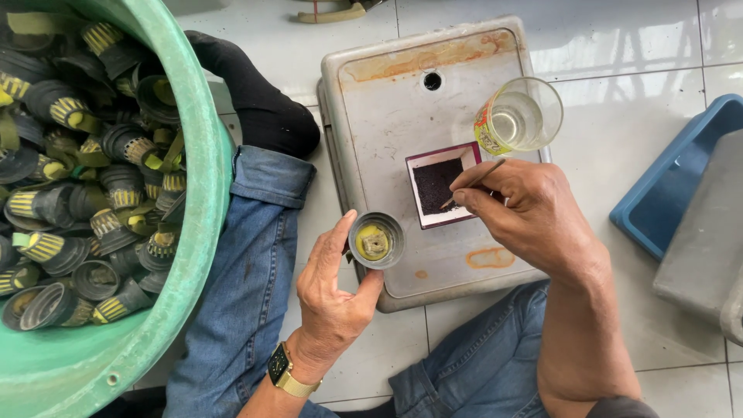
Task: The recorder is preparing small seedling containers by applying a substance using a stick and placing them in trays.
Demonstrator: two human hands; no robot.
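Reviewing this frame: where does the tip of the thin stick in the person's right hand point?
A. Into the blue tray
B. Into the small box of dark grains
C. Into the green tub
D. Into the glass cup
B: the right hand pinches the thin stick, whose lower tip sits over the dark grains in the small box, beside the glass cup.

Left hand (333,298) gripping 1 small black cup (376,241); right hand (526,213) dipping thin stick (474,183) into square tray of dark grains (438,186) on grey board (387,116).

Green tub (203,155); black-yellow striped cups (46,248); blue tray (673,193).
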